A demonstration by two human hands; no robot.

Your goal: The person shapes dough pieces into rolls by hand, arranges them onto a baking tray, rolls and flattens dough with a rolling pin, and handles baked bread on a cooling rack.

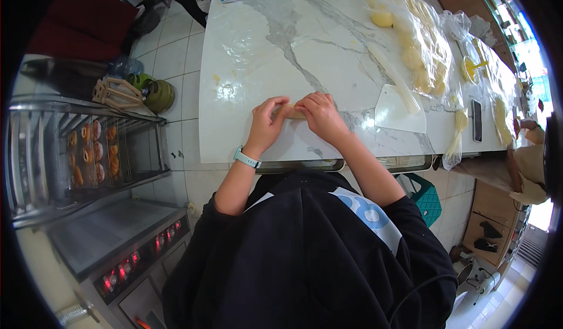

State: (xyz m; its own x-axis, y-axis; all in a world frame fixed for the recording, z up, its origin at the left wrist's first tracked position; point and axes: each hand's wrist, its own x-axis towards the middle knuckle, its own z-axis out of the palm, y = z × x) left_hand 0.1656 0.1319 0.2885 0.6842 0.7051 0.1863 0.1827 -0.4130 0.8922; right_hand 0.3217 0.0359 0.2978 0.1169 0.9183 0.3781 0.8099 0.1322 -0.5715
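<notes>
We see a small pale dough piece (298,114) near the table's (246,65) front edge, between both hands. Left hand (270,122) and right hand (322,115): fingers curled in, pinching it. White flat scraper (389,109) lies to the right, bagged dough (419,50) beyond.

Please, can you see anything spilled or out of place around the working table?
Small yellowish smears mark the left part of the glossy white marble-patterned tabletop, looking like uncleaned residue. Small dark bits also lie on the white tiled floor beside it, looking stray.
</notes>
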